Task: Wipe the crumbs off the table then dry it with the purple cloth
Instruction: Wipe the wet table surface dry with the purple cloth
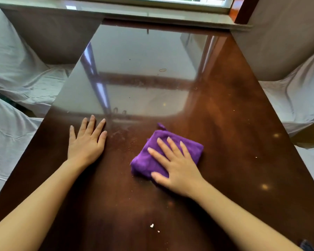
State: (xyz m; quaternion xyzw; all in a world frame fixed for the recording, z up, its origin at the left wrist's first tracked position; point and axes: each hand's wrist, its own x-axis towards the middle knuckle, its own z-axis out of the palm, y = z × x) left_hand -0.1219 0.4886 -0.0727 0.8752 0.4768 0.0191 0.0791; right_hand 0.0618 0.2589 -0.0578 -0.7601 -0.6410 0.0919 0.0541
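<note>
Table [225, 109]: a dark glossy wooden top is seen running from the near edge toward the window at 12 o'clock; a pale reflection of the window is carried on its far half.
Purple cloth [152, 158]: folded into a thick pad, it is laid flat on the table at about 1 o'clock from the picture's centre; a small tab is seen sticking out at its far corner.
Right hand [178, 165]: it is pressed palm-down on the near right part of the purple cloth, fingers spread and pointing toward 11 o'clock; nothing is clasped, the cloth is only pinned under the flat palm and fingers.
Left hand [86, 144]: it is laid flat on the bare table at 9 o'clock from the cloth, well apart from it, fingers extended toward 12 o'clock; nothing is held.
Crumbs [152, 225]: 2 white bits are seen near the front edge at 6 o'clock from the cloth; finer specks are scattered between the 2 hands and to the right of the cloth.
Covered seats [16, 73]: seats draped in white fabric are seen at 9 o'clock and at 3 o'clock beside the table.
Window sill [152, 13]: a pale ledge is seen at 12 o'clock beyond the table's far end.
</note>
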